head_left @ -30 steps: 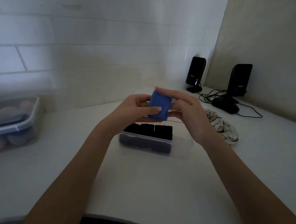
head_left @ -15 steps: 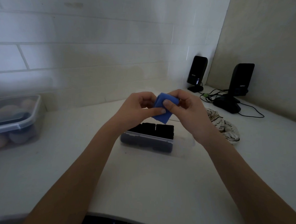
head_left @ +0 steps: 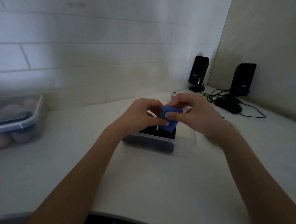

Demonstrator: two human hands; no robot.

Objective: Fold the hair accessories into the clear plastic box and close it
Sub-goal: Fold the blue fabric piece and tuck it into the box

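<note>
A folded blue hair accessory (head_left: 169, 121) is pinched between my left hand (head_left: 141, 115) and my right hand (head_left: 196, 112), just above the clear plastic box (head_left: 184, 143). The box stands open on the white counter. Dark folded accessories (head_left: 148, 142) fill its left part, while its right part shows no contents. A striped white scrunchie (head_left: 234, 127) lies on the counter behind my right wrist, mostly hidden.
A lidded clear container (head_left: 17, 120) with rounded pastel items stands at the far left. Two black speakers (head_left: 198, 73) (head_left: 242, 81) with cables stand at the back right near the wall corner. The counter's front edge curves below my forearms.
Both hands have come down with the blue accessory, from chest height to just above the open box. The blue piece looks more tightly folded.
</note>
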